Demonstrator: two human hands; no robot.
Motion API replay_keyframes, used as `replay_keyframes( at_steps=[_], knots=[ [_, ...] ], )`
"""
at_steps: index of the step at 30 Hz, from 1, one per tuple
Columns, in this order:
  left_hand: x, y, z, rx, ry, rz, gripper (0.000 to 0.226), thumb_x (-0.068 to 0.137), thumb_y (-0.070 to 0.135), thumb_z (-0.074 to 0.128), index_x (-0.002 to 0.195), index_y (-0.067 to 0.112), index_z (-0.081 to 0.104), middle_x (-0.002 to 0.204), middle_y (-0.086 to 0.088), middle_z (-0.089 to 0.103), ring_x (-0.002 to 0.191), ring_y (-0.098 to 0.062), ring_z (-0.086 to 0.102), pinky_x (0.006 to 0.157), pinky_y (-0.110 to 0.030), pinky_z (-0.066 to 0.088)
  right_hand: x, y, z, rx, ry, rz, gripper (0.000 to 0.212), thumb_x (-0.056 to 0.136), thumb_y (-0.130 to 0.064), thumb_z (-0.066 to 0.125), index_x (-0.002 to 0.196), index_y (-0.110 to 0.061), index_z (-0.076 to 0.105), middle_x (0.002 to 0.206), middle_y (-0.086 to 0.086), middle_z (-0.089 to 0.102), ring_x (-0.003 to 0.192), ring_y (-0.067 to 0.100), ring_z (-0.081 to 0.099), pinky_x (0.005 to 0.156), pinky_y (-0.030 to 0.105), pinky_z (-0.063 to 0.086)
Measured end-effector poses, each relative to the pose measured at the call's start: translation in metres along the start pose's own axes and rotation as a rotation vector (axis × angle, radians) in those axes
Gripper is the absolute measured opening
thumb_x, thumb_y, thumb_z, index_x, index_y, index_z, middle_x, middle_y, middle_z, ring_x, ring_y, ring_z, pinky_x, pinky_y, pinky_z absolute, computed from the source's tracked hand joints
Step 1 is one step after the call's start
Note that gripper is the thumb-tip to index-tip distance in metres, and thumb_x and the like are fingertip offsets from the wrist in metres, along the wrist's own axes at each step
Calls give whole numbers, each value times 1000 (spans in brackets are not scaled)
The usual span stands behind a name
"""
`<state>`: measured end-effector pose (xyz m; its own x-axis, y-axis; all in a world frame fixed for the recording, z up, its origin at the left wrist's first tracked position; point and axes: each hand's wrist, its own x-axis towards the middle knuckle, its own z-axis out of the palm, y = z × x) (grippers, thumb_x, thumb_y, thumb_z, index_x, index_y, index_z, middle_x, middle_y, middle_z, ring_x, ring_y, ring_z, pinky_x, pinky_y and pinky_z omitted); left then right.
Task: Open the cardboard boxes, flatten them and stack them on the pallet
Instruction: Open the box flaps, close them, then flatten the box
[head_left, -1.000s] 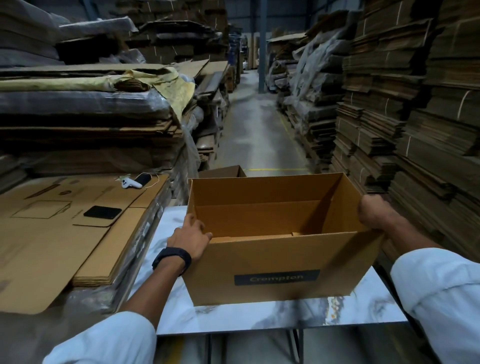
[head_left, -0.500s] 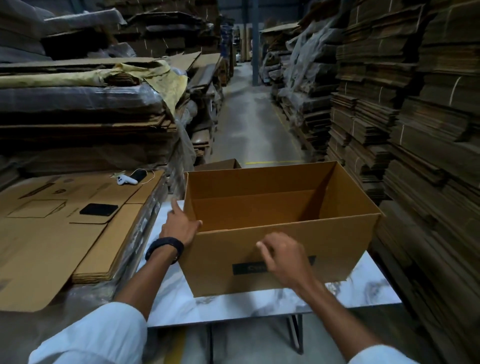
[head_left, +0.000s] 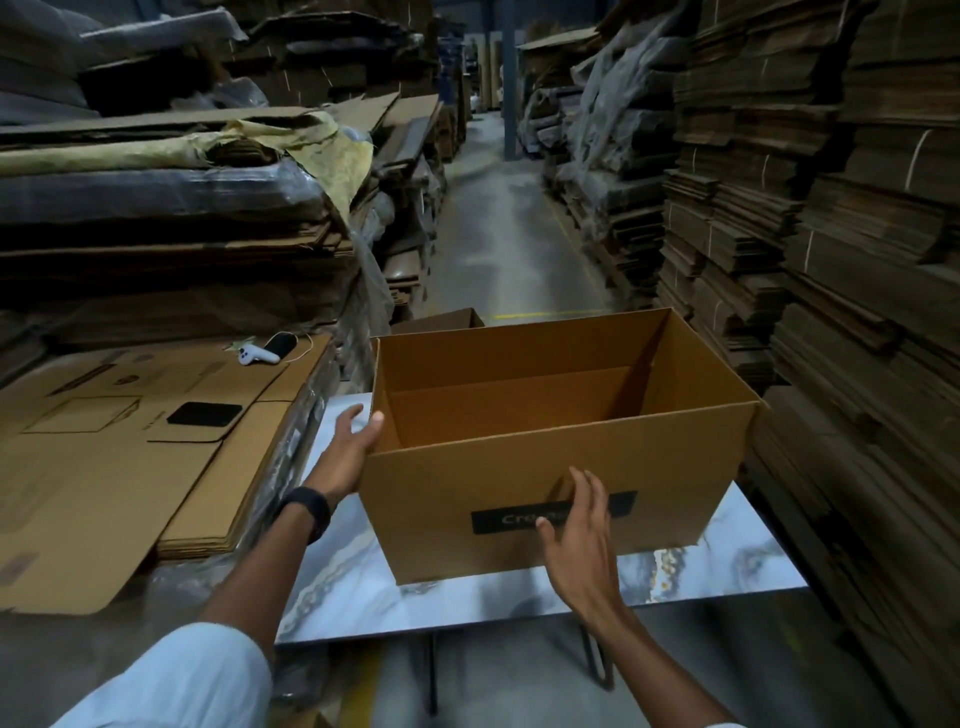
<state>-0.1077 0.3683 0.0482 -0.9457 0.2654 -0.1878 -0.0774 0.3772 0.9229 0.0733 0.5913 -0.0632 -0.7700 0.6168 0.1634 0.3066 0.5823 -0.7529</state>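
Note:
An open brown cardboard box with a black label stands upright on a marble-patterned table. Its top is open and its inside looks bare. My left hand is at the box's near left corner, fingers spread, thumb against the rim. My right hand is flat in front of the near wall, fingers apart, covering part of the label. To the left lies a stack of flattened cardboard sheets.
A white controller, a dark pouch and a black pad rest on the flattened stack. Tall piles of cardboard line both sides of a concrete aisle. Another small box sits behind the table.
My right hand left the box's right end, came round to the near wall and opened out. My left hand's fingers spread at the left corner. The box rotated slightly.

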Motion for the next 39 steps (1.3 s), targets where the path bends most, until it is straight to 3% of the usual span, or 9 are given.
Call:
replay_keyframes(
  at_steps=[4, 7, 14, 17, 21, 23, 27, 31, 39],
  knots=[
    [-21, -57, -10, -458, 60, 13, 69, 91, 50, 61, 153, 34, 34, 149, -3, 48, 131, -28, 50, 110, -55, 40, 7, 25, -18, 194, 146, 57, 51, 94, -11, 65, 141, -21, 46, 145, -1, 48, 124, 11, 49, 107, 37, 44],
    [-28, -111, -2, -326, 38, -97, 55, 95, 15, 58, 147, 26, 40, 152, -6, 46, 133, -31, 49, 104, -48, 43, 20, 62, -47, 333, 349, 310, 43, 89, -1, 66, 127, -17, 54, 126, 7, 61, 112, 26, 60, 97, 42, 49],
    [-15, -142, 46, -109, -110, -356, 77, 87, -4, 68, 151, 19, 32, 143, 2, 47, 123, -29, 50, 98, -44, 41, 80, 147, -103, 422, 195, 697, 70, 96, -4, 49, 159, -9, 19, 163, 13, 30, 143, 36, 39, 108, 44, 38],
    [-3, -141, 61, -75, -59, -395, 65, 88, -9, 63, 144, 13, 36, 128, -2, 50, 109, -28, 51, 89, -37, 41, 102, 171, -111, 396, 32, 692, 72, 95, -12, 54, 160, -16, 24, 162, 4, 33, 143, 32, 38, 110, 49, 40],
    [5, -157, 68, 11, -67, -439, 55, 88, -9, 58, 137, 14, 45, 131, -4, 54, 108, -30, 50, 90, -41, 43, 114, 195, -104, 297, -82, 653, 49, 85, -25, 50, 132, -13, 59, 104, 5, 64, 88, 25, 60, 69, 33, 47],
    [6, -167, 67, 14, -63, -473, 59, 84, -9, 60, 135, 17, 47, 132, -3, 56, 113, -31, 50, 91, -44, 44, 116, 204, -98, 241, -91, 630, 42, 76, -25, 51, 112, -9, 63, 87, 8, 65, 74, 25, 58, 66, 32, 46],
    [1, -160, 63, 71, 66, -310, 28, 75, 13, 56, 101, 9, 65, 101, -5, 68, 100, -37, 60, 80, -44, 46, 117, 221, -93, 160, -8, 573, 38, 67, -31, 48, 100, -18, 63, 95, 6, 70, 88, 32, 65, 78, 44, 52],
    [-10, -132, 46, -63, 132, -156, 49, 98, 19, 58, 146, 20, 49, 137, 2, 60, 124, -25, 57, 104, -50, 46, 124, 165, -119, 429, 113, 513, 43, 84, -10, 58, 122, -30, 66, 117, -4, 68, 106, 21, 61, 90, 39, 49],
    [-11, -69, 11, -243, 185, 23, 77, 81, 20, 67, 153, 25, 40, 147, 2, 51, 130, -26, 53, 108, -49, 45, 141, 101, -151, 551, -1, 353, 68, 83, 5, 57, 145, -22, 52, 121, 4, 63, 107, 24, 57, 69, 32, 46]
  ],
)
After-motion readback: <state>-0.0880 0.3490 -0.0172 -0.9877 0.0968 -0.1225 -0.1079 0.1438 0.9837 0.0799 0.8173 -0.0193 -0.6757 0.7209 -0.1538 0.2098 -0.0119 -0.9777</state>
